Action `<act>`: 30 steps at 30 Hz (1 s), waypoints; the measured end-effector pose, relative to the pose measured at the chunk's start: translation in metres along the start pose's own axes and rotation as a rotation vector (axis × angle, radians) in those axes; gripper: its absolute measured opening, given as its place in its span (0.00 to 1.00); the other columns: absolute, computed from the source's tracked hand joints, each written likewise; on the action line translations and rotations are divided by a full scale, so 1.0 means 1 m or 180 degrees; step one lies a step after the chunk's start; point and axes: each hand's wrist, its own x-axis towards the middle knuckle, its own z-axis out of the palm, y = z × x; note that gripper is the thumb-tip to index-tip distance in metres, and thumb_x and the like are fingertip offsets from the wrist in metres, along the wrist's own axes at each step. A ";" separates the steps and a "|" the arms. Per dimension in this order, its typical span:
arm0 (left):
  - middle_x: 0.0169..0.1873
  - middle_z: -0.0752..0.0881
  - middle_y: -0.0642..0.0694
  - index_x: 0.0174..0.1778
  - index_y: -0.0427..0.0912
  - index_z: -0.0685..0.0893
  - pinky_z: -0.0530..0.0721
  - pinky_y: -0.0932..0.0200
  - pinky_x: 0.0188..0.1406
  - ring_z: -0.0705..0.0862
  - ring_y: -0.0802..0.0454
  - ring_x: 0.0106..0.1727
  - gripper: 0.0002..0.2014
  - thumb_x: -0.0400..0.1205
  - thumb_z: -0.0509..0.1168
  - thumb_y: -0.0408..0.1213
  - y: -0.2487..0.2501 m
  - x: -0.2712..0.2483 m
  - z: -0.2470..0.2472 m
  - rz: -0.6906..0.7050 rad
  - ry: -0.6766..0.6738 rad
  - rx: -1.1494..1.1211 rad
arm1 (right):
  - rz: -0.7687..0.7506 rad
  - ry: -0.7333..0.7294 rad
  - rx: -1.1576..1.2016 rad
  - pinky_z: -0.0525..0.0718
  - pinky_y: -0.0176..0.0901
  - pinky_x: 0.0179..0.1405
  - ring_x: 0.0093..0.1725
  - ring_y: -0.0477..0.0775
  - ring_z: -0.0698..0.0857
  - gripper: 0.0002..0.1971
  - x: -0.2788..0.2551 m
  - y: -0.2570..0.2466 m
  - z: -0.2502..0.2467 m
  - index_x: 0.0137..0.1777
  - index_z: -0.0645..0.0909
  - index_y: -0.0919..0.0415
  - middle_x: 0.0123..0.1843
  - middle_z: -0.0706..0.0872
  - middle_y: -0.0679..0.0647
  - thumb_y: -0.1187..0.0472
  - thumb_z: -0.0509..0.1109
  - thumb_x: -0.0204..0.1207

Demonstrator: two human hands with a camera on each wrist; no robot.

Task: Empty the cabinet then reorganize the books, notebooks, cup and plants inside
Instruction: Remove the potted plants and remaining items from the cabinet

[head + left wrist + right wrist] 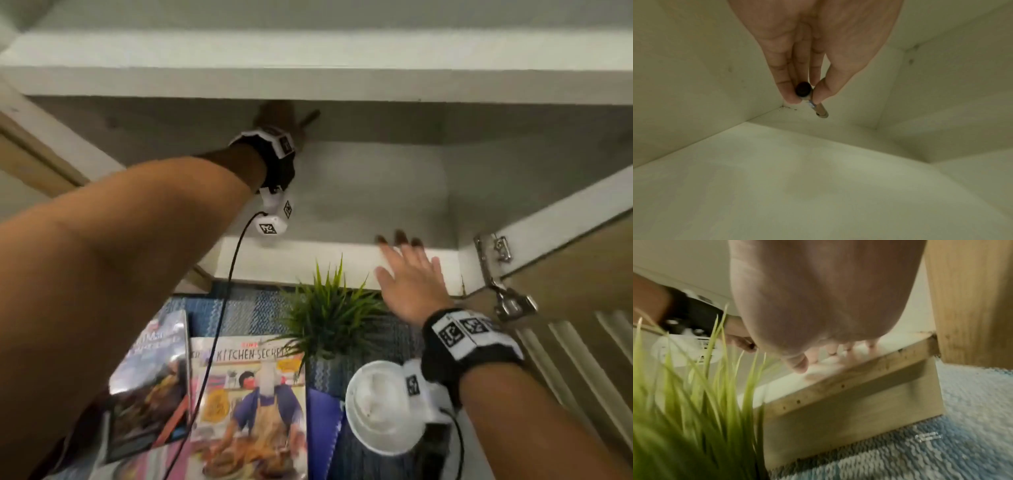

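Two hands busy: left hand (813, 53) pinches pen (819, 108) at cabinet (335, 82) back-left corner, prob. last item out; right hand (409, 274), fingers spread, braces on cabinet's front edge.

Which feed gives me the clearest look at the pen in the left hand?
Left wrist: the pen fills mid-frame, pinched by the left hand in the cabinet's back corner. Head view shows only its dark end past the hand. Right wrist shows a blurred tip at most.

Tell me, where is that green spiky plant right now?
In the head view the plant stands on the blue rug just outside the cabinet, beside the right hand and just beyond the cookbook.
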 end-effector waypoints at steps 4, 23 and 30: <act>0.63 0.85 0.40 0.65 0.39 0.81 0.77 0.55 0.62 0.83 0.43 0.63 0.33 0.79 0.65 0.65 -0.009 -0.099 -0.045 -0.0059 0.0146 -0.0377 | 0.0337 0.0246 0.0568 0.69 0.54 0.81 0.81 0.64 0.72 0.24 -0.013 -0.014 -0.018 0.79 0.75 0.52 0.83 0.74 0.60 0.52 0.59 0.84; 0.31 0.88 0.55 0.33 0.52 0.92 0.88 0.55 0.49 0.87 0.53 0.40 0.16 0.70 0.66 0.25 -0.195 -0.496 0.014 -0.0091 -0.2772 -0.1128 | -0.0498 0.0467 0.0828 0.84 0.52 0.42 0.46 0.66 0.87 0.10 -0.224 -0.107 0.144 0.40 0.84 0.57 0.43 0.91 0.56 0.60 0.62 0.78; 0.42 0.86 0.49 0.48 0.41 0.89 0.79 0.58 0.52 0.81 0.49 0.49 0.09 0.76 0.65 0.30 -0.205 -0.529 0.036 0.1152 -0.2782 0.0150 | -0.0059 -0.0894 0.0402 0.87 0.54 0.51 0.53 0.67 0.87 0.13 -0.234 -0.110 0.176 0.56 0.85 0.58 0.57 0.90 0.63 0.57 0.58 0.85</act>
